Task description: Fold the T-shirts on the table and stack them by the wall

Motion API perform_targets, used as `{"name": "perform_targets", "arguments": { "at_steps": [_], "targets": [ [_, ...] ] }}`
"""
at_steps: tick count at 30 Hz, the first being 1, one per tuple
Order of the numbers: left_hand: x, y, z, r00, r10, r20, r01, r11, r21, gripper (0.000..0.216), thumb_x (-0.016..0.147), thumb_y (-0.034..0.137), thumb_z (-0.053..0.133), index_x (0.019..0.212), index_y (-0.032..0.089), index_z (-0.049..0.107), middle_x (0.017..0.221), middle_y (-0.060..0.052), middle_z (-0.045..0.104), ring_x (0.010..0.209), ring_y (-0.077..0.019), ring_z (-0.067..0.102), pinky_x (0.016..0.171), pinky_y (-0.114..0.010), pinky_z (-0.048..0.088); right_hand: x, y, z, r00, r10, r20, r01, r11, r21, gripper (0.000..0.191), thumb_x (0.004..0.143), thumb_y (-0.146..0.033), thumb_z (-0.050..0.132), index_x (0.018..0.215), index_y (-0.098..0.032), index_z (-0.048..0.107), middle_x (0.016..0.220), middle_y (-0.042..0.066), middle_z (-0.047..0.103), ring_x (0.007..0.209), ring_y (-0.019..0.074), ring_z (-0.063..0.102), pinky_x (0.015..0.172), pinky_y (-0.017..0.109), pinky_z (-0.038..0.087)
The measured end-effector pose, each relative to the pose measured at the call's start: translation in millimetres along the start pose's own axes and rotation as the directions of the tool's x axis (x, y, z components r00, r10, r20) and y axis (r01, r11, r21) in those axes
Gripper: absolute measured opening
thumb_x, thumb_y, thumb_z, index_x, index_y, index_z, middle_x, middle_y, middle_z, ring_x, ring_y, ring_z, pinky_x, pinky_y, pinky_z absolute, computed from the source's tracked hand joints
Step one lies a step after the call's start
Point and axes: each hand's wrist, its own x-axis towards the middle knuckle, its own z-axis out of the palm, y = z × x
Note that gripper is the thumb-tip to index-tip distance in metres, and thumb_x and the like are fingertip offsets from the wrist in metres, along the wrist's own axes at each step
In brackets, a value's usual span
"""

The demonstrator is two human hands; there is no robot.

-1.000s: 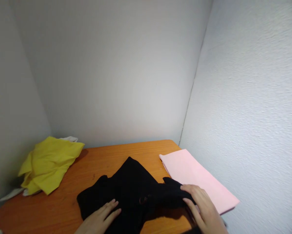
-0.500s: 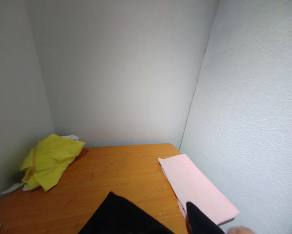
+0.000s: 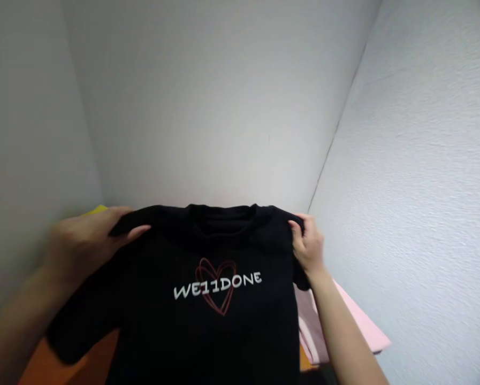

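A black T-shirt (image 3: 155, 299) hangs spread out in front of me, its collar at the top. White letters and a red heart outline are printed on its chest. My left hand (image 3: 91, 235) pinches one shoulder between thumb and fingers, slightly blurred. My right hand (image 3: 310, 243) grips the other shoulder the same way. The left sleeve droops below my left hand, and the shirt's lower end runs out of view at the bottom.
Behind the shirt, a wooden table (image 3: 91, 358) shows in part. Folded pink cloth (image 3: 364, 321) lies on the right, beside the textured white wall (image 3: 424, 187). A bit of yellow cloth (image 3: 99, 208) peeks out above my left hand. Walls stand on the left and behind.
The black T-shirt has come up from the bottom edge and is now held spread by both hands. It now covers most of the table and the yellow cloth. The view has tilted slightly.
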Motion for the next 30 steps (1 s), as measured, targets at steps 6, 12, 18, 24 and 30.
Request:
{"name": "perform_targets", "arguments": {
  "at_steps": [6,12,18,24,30],
  "targets": [
    [-17,14,101,0.930,0.092,0.356,-0.116,0.992,0.046,0.046,0.095,0.039,0.036,0.117,0.006,0.059,0.129,-0.018,0.057,0.124,-0.0288,0.050,0.107,-0.044,0.036,-46,4,99,0.860,0.179,0.478,-0.071,0.969,-0.236,0.039,0.095,-0.031,0.045,0.125,-0.008,0.051,0.120,0.019,0.054,0.114,0.0284,0.051,0.096,0.040,0.042],
    [-102,31,155,0.779,0.114,0.616,-0.012,0.986,-0.166,0.051,0.094,0.048,0.036,0.126,0.016,0.059,0.138,-0.013,0.055,0.132,-0.0262,0.046,0.111,-0.044,0.034,-138,-22,125,0.616,0.171,0.769,-0.050,0.983,-0.178,0.056,0.093,-0.042,0.050,0.139,-0.010,0.046,0.143,0.019,0.043,0.134,0.0332,0.036,0.108,0.045,0.032],
    [-151,41,165,0.640,0.032,0.767,0.096,0.988,-0.121,0.063,0.091,0.058,0.036,0.141,0.021,0.045,0.151,-0.013,0.038,0.141,-0.0278,0.034,0.114,-0.050,0.027,-172,-34,109,0.467,0.195,0.863,-0.086,0.981,-0.175,0.072,0.093,-0.059,0.040,0.148,-0.015,0.033,0.157,0.014,0.018,0.144,0.0350,0.012,0.115,0.051,0.017],
    [-176,42,144,0.629,0.047,0.776,0.099,0.985,-0.140,0.062,0.092,0.058,0.037,0.145,0.025,0.036,0.154,-0.008,0.031,0.143,-0.0262,0.028,0.116,-0.051,0.024,-195,-53,80,0.474,0.230,0.850,-0.094,0.973,-0.210,0.069,0.093,-0.058,0.038,0.150,-0.018,0.031,0.157,0.010,0.014,0.144,0.0350,0.010,0.116,0.053,0.017],
    [-200,40,100,0.671,0.019,0.741,0.169,0.970,-0.178,0.061,0.092,0.055,0.040,0.147,0.030,0.033,0.155,-0.005,0.031,0.143,-0.0260,0.028,0.116,-0.055,0.023,-174,-69,75,0.448,0.204,0.871,-0.147,0.977,-0.153,0.077,0.088,-0.065,0.045,0.142,-0.012,0.045,0.150,0.019,0.035,0.140,0.0394,0.025,0.111,0.054,0.026]
  ]
}}
